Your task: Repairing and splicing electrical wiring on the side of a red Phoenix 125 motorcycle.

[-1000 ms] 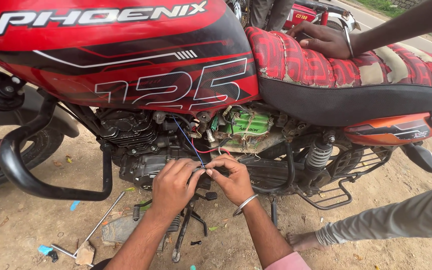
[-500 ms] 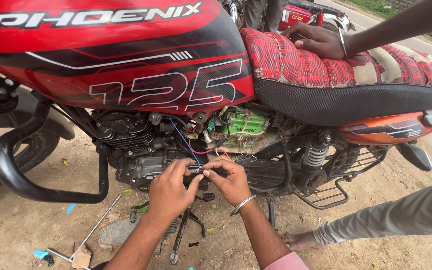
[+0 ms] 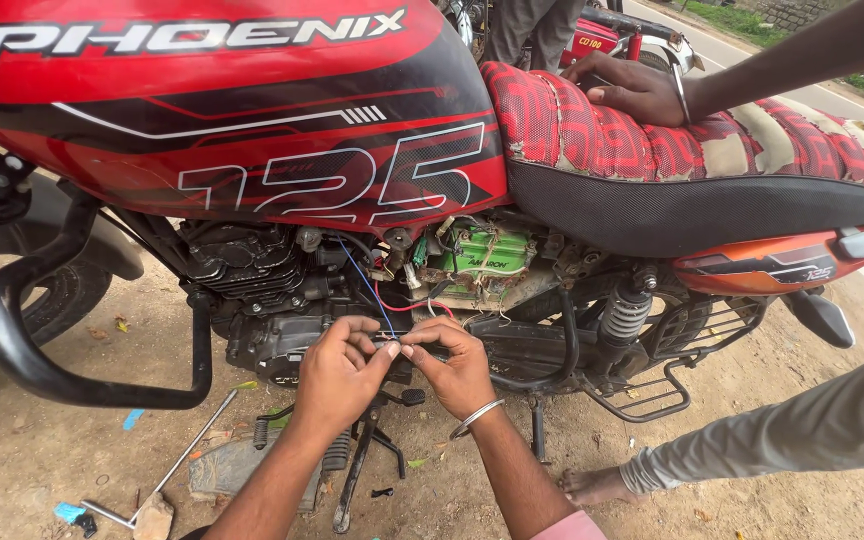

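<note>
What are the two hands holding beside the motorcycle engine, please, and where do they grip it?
The left hand and right hand pinch the lower ends of the thin wires between their fingertips; the exact part under the fingers is hidden.

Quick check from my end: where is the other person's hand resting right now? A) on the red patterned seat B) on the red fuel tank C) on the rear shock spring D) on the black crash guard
A: the other person's hand lies flat on the red patterned seat, well above both working hands at the wires.

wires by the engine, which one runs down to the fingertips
The blue wire drops from under the tank to the pinching left hand and right hand; the red wire loops sideways.
</note>
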